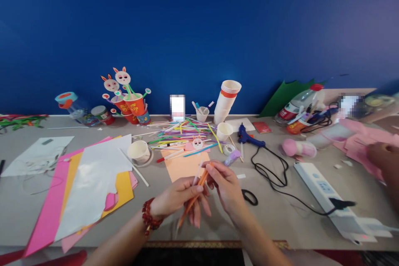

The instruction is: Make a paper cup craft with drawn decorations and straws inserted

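My left hand point(181, 198), with a red bead bracelet at the wrist, is closed round the lower part of an orange straw point(193, 199). A white straw point(197, 173) lies against the orange one between my hands. My right hand point(225, 185) pinches the top ends of the straws. Both hands are held over the table's near edge, just in front of a peach paper sheet point(182, 167). Beyond it lies a heap of coloured straws point(183, 135) with a small rabbit-face cutout point(197, 144).
Pink, yellow and white paper sheets point(90, 183) lie at the left. A paper cup point(139, 151), a cup stack point(227, 100), decorated rabbit cups point(131, 106), a blue glue gun point(247, 137) with black cord, and a white power strip point(324, 189) stand around. Another person's hand point(385, 160) is at the right edge.
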Demonstrator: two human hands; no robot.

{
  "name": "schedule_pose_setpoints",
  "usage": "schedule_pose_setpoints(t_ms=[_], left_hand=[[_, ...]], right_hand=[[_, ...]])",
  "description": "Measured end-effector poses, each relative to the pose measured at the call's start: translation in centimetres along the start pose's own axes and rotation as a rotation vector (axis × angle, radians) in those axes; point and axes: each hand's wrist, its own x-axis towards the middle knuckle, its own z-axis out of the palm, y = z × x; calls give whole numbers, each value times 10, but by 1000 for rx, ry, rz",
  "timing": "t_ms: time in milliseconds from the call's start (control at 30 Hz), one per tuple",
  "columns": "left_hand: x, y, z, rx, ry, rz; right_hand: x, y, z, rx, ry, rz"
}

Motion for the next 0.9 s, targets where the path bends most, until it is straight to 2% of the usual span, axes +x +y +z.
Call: schedule_pose_setpoints(t_ms=[133,300,567,900], left_hand=[[-1,-5,-6,-46,-45,-62],[-3,-7,-8,31,-31,-78],[-8,-12,-3,205,151,1],[-18,-20,1,268,143,1]], right_hand=[[3,-3,-2,150,49,84],[9,-9,-6,234,130,68],[13,-11,-9,291,219,12],[12,-15,-11,266,183,30]])
